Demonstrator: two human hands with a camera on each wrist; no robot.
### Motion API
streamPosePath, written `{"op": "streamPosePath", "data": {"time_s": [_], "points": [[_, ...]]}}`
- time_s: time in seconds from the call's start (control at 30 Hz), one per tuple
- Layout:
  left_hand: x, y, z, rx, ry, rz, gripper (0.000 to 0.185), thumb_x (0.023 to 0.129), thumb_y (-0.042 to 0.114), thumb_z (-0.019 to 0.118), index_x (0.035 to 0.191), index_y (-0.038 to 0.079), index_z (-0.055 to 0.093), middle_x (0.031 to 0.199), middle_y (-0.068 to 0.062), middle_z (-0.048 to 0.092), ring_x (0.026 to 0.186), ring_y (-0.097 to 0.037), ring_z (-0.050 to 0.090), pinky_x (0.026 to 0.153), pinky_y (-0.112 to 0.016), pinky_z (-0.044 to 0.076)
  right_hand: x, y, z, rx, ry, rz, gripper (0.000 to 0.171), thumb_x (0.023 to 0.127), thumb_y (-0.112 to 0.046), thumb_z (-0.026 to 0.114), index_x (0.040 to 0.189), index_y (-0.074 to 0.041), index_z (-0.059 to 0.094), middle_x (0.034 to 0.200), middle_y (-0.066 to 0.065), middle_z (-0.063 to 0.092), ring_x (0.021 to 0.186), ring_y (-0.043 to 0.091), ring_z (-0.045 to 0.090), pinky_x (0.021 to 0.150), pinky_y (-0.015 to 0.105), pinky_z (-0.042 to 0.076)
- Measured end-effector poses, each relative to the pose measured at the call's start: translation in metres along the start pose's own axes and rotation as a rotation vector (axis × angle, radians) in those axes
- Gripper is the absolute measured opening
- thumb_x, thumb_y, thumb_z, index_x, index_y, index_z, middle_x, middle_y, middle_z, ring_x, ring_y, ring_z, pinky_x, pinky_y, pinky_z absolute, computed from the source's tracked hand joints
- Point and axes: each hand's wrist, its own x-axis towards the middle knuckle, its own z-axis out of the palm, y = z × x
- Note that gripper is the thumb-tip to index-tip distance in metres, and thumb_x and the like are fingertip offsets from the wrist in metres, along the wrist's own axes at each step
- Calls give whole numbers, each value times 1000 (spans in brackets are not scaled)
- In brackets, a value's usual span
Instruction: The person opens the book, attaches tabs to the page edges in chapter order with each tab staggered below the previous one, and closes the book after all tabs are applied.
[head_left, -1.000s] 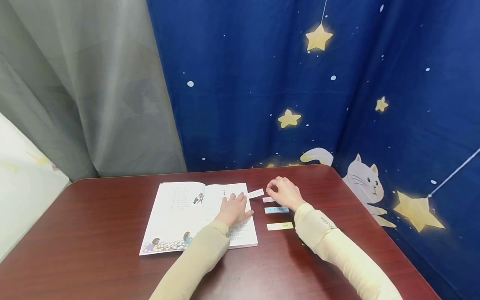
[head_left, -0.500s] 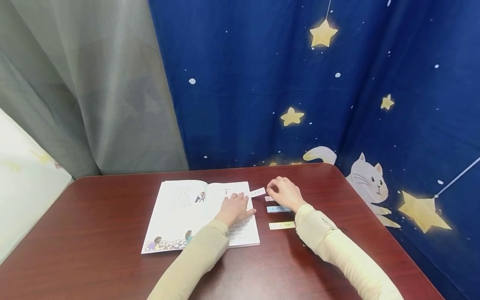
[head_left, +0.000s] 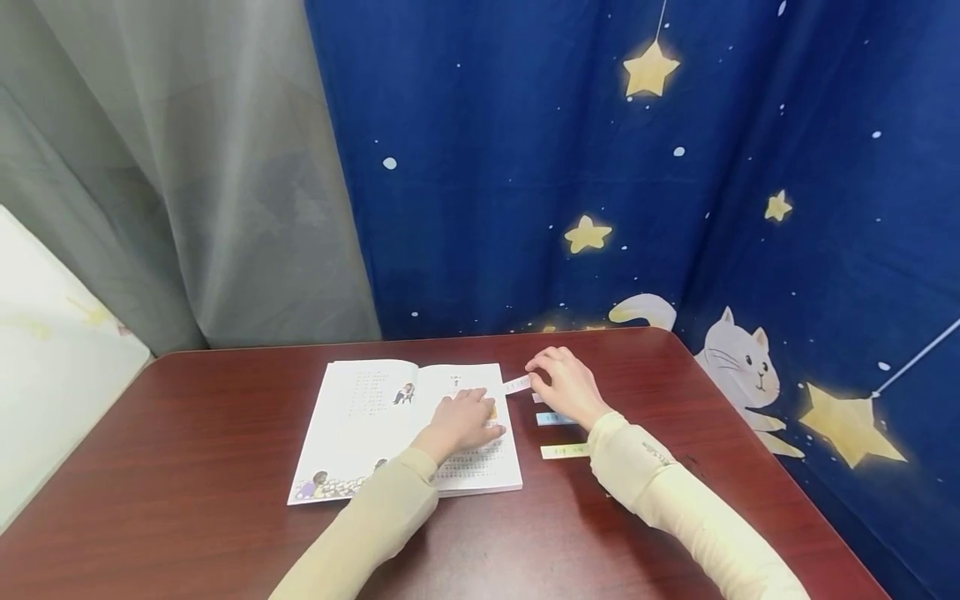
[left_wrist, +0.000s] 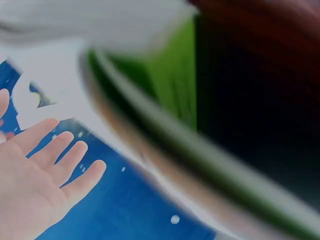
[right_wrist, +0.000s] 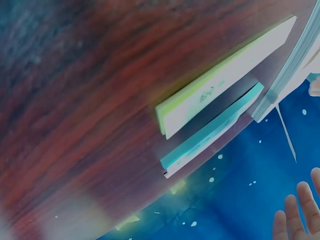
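Observation:
An open illustrated book lies on the table in the head view. My left hand rests on its right page, fingers spread; the left wrist view shows that hand with straight fingers. A pale paper strip sticks out beyond the book's right edge. My right hand has thumb and index finger curled at its outer end, seeming to pinch it; the exact contact is hidden. Under and beside that hand lie another pale strip, a blue strip and a yellow strip.
The dark red table reaches back to a grey curtain and a blue starry curtain. In the right wrist view, folded yellow and teal strips lie near the book's edge. Blurred shapes fill much of the left wrist view.
My left hand has slid left across the right page, uncovering a small orange picture. My right hand has shifted slightly left over the end of the pale strip.

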Motion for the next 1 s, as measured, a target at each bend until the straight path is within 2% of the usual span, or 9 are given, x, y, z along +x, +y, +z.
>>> {"op": "streamPosePath", "data": {"time_s": [0.13,0.4,0.5,0.7,1.0], "points": [[-16,-11,-14,-4,54,14,58,82,47,50,124,8,50,132,-11,40,120,-29,35,90,-50,30,-1,-4,-3,-14,12,-6,16,78,-17,60,92,-13,66,93,-2,58,90,16,48,75,35,43],[-52,-38,-34,57,269,31,53,82,44,53,123,10,52,129,-11,43,117,-27,39,87,-49,34,-2,-9,-9,-50,46,-55,18,77,-19,60,94,-12,65,97,0,58,93,19,49,77,37,41],[-63,-44,-37,56,322,43,50,82,42,54,121,11,53,127,-11,45,115,-28,41,86,-48,34,-2,-11,-8,-80,69,-100,18,77,-18,60,93,-12,66,97,2,59,94,20,49,76,37,41],[-72,-43,-38,56,351,69,48,81,41,55,118,9,56,124,-11,48,112,-28,43,85,-48,35,-3,-19,-1,-158,100,-229,18,74,-15,61,91,-10,67,94,2,60,92,20,50,72,37,40],[-83,-30,-29,117,346,112,48,80,42,57,116,10,57,117,-9,53,107,-26,47,86,-49,34,-18,-40,8,-203,12,-351,15,75,-18,61,88,-14,67,92,0,58,89,18,49,70,35,41]]}}
